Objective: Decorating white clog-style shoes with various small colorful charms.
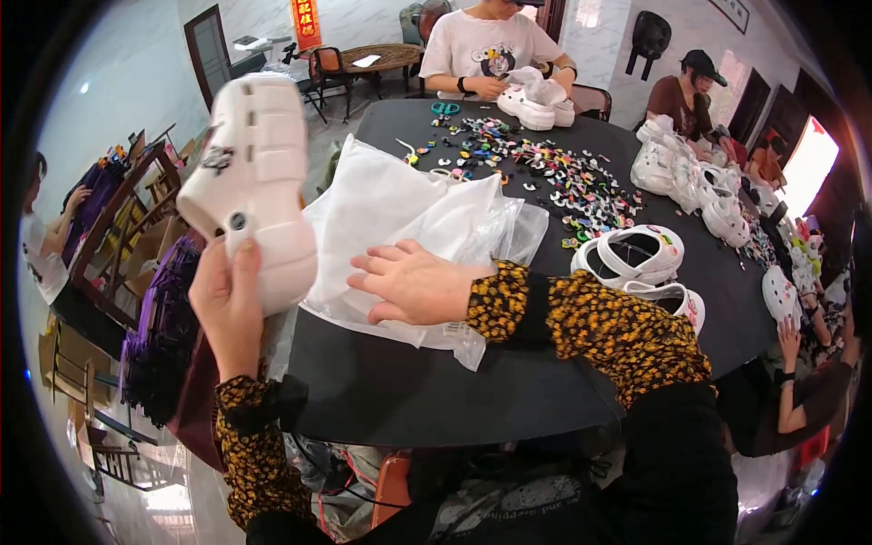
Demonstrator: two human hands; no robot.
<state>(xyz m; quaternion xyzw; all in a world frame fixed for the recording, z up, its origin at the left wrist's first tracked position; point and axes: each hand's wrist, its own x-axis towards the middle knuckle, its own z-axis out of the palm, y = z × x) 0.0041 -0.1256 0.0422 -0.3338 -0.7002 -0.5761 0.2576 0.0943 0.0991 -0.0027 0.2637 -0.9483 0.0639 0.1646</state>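
My left hand [227, 295] grips a white clog [259, 173] by its heel end and holds it up at the left of the table, thumb on its side near a dark round rivet. A small black charm sits on the clog. My right hand [413, 280] is spread, fingers apart, over a white cloth-like bag [372, 195] and holds nothing. Crumpled clear plastic [518, 227] lies beside the bag. To the right of my right arm rests a pair of white clogs [636, 256] with small coloured charms.
Many small coloured shoe charms [581, 186] are heaped across the black table [436, 391]. Opposite, a person [495, 45] handles white clogs [536, 100]. Bagged white clogs [668, 168] line the right side, where other people work. Purple bundles [168, 327] hang at the left.
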